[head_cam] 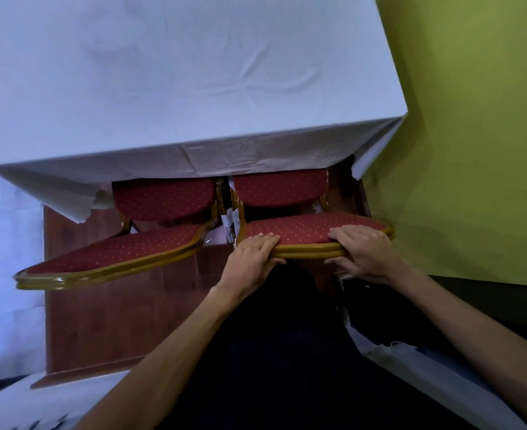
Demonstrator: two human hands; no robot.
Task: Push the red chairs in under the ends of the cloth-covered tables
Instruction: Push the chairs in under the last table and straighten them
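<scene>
A white cloth-covered table [194, 88] fills the upper view, its near end hanging over two red chairs. The right red chair [305, 226] has its gold-framed backrest straight in front of me and its seat under the cloth. My left hand [253, 252] grips the backrest's top edge at its left end. My right hand [364, 249] grips the same edge near its right end. The left red chair [122, 252] stands beside it, its backrest slanting toward the lower left, its seat also under the cloth, untouched.
A green wall [473, 135] runs close along the right side of the table and the right chair. Reddish wooden flooring [101, 321] lies below the left chair. A pale tiled floor [4, 243] is at the far left.
</scene>
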